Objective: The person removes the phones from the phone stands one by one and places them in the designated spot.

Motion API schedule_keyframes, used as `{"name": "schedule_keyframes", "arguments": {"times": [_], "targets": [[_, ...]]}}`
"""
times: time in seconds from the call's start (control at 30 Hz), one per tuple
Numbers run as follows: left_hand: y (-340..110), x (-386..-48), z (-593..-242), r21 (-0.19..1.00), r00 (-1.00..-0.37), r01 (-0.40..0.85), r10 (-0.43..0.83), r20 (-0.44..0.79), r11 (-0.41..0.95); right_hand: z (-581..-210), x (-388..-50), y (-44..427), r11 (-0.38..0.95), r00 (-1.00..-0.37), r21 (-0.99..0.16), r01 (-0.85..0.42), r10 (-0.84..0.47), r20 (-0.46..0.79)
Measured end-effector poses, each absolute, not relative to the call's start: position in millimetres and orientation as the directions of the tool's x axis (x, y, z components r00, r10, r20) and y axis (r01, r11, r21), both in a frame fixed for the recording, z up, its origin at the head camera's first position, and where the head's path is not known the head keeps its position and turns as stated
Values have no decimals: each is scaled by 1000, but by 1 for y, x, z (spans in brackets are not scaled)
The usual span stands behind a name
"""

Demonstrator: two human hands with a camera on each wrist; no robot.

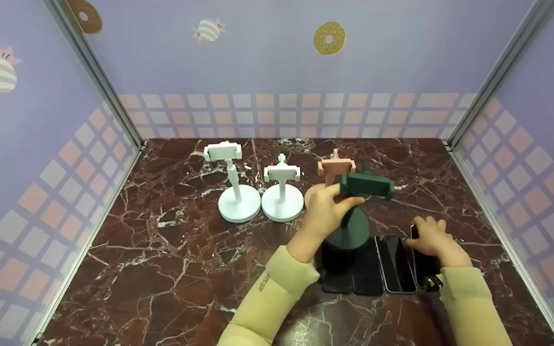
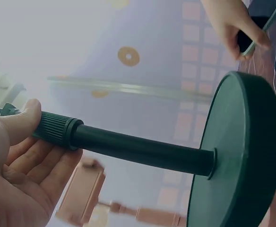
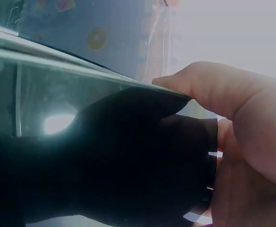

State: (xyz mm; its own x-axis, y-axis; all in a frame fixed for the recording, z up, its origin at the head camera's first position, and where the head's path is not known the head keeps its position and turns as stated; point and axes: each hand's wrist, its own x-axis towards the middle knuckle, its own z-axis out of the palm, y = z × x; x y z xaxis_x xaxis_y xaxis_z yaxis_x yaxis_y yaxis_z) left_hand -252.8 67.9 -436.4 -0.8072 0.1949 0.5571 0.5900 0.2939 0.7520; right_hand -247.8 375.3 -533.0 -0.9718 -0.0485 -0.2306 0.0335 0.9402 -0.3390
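Note:
My left hand holds a dark green phone stand by the upper part of its stem. In the left wrist view, the thumb and fingers lie around the ribbed collar, above the round base. I cannot tell whether that base touches the table. My right hand grips the far end of a dark smartphone, the rightmost in a row. Close up in the right wrist view, the thumb rests along the phone's edge, with fingers on its other side.
Left of the held phone lie a silver-edged phone and two black phones. Two white stands and a pink stand stand behind. Patterned walls enclose the marbled table.

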Motion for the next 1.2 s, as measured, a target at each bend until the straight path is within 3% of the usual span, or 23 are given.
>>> {"name": "schedule_keyframes", "arguments": {"times": [0.3, 0.73, 1.2], "targets": [[110, -263, -438, 743, -814, 581, 238, 530, 332, -538, -254, 376, 937, -961, -347, 35, -63, -269], [160, -288, -470, 740, -801, 598, 243, 547, 306, -543, -259, 373, 932, -949, -360, 44, -73, -305], [183, -326, -490, 797, -870, 493, 171, 463, 349, -551, -259, 368, 924, -971, -382, -22, -110, -211]]}}
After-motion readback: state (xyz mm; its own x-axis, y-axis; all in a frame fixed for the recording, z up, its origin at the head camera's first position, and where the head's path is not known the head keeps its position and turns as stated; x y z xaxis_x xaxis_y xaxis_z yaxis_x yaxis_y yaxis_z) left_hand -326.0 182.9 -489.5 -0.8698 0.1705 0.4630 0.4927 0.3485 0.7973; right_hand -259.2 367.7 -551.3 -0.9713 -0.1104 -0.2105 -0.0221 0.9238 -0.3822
